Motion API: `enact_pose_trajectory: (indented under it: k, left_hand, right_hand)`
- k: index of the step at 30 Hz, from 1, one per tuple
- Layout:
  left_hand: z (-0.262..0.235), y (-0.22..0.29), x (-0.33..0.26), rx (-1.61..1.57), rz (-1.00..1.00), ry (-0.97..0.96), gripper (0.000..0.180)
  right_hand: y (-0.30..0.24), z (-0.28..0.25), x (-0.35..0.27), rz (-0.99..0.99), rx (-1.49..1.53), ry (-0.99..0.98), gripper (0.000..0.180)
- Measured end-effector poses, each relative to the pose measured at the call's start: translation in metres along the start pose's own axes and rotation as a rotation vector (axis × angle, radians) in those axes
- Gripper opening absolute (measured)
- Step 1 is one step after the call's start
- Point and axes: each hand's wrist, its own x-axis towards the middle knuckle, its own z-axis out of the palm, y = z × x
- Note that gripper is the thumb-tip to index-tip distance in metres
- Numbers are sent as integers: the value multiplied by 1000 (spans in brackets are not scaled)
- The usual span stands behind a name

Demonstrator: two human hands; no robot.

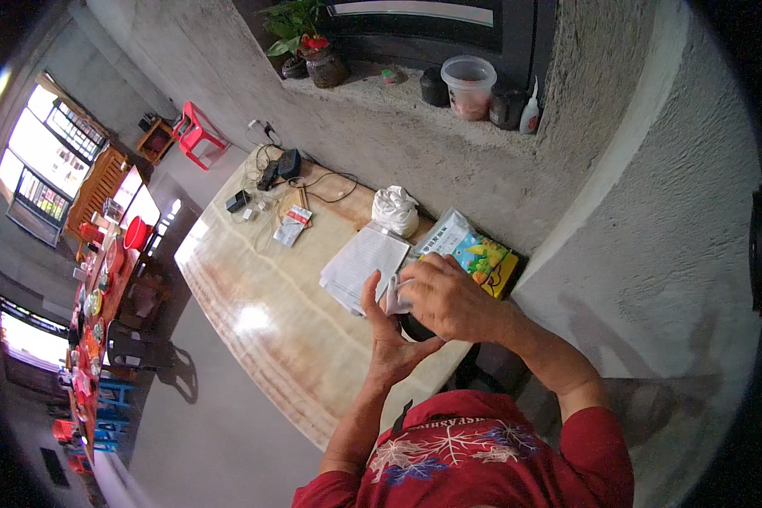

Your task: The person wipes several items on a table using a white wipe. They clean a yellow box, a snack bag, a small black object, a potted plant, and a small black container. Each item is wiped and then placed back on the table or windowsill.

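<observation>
My left hand [389,343] curves around a dark, rounded thing [416,328], its thumb and forefinger wide apart; most of this thing is hidden by the hands, so its kind does not show. My right hand [453,300] is just above and to the right, fingers bent and closed on a white cloth or tissue [395,296]. The white piece hangs between the two hands, over the dark thing. Beyond them lie lined paper sheets [364,267] and a colourful yellow and blue package [483,258], partly behind my right hand.
The marble-patterned table [262,296] stands against a grey wall. On it are a white bag [395,210], a small box [293,225], black adapters [279,169] and cables. A window ledge holds a plastic tub [468,85] and potted plants [322,63]. A long cluttered table [114,262] stands left.
</observation>
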Motion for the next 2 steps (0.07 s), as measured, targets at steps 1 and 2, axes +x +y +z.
enact_pose_trajectory:
  k: [1, 2]
  left_hand:
    - [1, -1, 0, -2, 35, 4, 116]
    - [2, -4, 0, -4, 70, 9, 115]
  right_hand:
    - [9, 2, 0, 21, 84, -29, 20]
    - [16, 1, 1, 91, 262, -85, 19]
